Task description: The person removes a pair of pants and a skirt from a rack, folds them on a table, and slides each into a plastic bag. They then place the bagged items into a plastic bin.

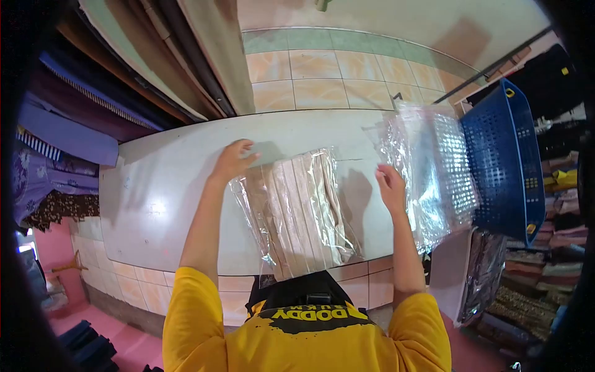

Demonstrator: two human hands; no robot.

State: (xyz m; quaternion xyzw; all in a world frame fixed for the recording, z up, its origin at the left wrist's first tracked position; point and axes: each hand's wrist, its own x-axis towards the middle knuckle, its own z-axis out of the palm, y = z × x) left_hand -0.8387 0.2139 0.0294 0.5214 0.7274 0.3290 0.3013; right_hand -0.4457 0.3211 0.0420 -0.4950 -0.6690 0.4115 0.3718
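A folded beige cloth garment [304,198] in a clear plastic bag lies on the white table [161,186], its near end reaching over the front edge. Beside its upper left corner hovers my left hand [235,160], open, with loosely bent fingers and nothing in them. My right hand [390,181] is to the right of the package, near the left side of a stack of clear plastic bags [427,167]. Its fingers are loosely curled and apart, and I see nothing held in them.
A blue perforated plastic basket [503,167] leans on its side behind the bags at the table's right end. Hanging fabrics [173,56] crowd the far left edge. Folded cloths [539,279] are stacked at right. Purple clothing [59,161] hangs at left.
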